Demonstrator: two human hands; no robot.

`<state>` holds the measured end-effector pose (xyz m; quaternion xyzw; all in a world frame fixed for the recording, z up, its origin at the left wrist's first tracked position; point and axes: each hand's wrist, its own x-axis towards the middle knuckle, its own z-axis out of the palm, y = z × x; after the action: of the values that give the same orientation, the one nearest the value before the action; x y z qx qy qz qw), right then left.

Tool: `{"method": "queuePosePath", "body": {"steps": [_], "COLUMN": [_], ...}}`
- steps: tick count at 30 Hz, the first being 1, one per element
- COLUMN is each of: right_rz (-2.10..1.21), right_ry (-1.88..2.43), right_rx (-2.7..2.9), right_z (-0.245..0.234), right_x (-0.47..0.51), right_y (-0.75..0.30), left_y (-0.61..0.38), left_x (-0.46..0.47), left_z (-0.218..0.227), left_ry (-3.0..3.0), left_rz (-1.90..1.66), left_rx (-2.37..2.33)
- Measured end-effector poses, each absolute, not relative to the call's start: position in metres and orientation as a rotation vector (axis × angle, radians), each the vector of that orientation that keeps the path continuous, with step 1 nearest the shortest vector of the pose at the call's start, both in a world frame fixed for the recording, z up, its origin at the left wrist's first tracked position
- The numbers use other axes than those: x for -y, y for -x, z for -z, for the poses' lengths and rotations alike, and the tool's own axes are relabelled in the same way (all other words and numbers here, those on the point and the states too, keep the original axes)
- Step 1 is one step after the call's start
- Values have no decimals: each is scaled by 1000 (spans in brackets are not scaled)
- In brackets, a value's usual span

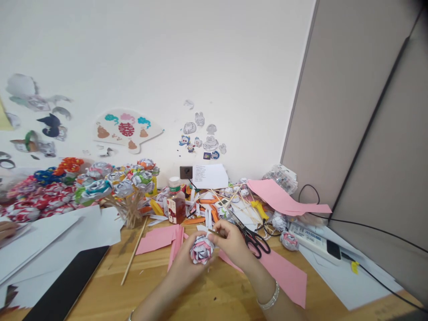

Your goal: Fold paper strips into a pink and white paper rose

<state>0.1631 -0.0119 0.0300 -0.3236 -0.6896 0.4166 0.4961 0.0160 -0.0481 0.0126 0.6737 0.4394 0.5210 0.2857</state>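
A pink and white paper flower sits in my left hand, whose fingers curl round its left side. My right hand is closed in a pinch at the flower's upper right, with a thin brown stick between thumb and fingers. Whether the stick joins the flower cannot be made out. Just right of my right hand lie black-handled scissors, partly over a pink paper sheet. Pink paper strips and pieces lie behind my left hand.
Bunched paper flowers on sticks stand at back left. A bottle, a paper-scrap heap and a yellow-handled tool lie ahead. A wooden stick, black panel and white sheets flank the left; another person's hand shows there. A power strip lies right.
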Motion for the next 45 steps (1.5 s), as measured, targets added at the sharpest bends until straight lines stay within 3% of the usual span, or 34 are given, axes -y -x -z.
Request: {"method": "queuePosePath", "body": {"steps": [6,22,32,45], "right_rz": [-1068,-639,-827,-467], "right_ry": [808,896,847,990], "right_rx": [1727,1944,1900,2035], "right_z": [-31,-32,-37,-33], "right_x": [11,12,14,14], "right_y": [-169,-168,-174,-172], "left_y": [-14,-12,-13,-11], "left_x": [46,42,41,40], "left_z": [-10,0,3,-1], "left_ry": [-1889,-1969,-1916,-2182], "left_rz": [-1347,-1186,-1278,-1196], "left_rx": [-1165,-1214,-1235,-1397]}}
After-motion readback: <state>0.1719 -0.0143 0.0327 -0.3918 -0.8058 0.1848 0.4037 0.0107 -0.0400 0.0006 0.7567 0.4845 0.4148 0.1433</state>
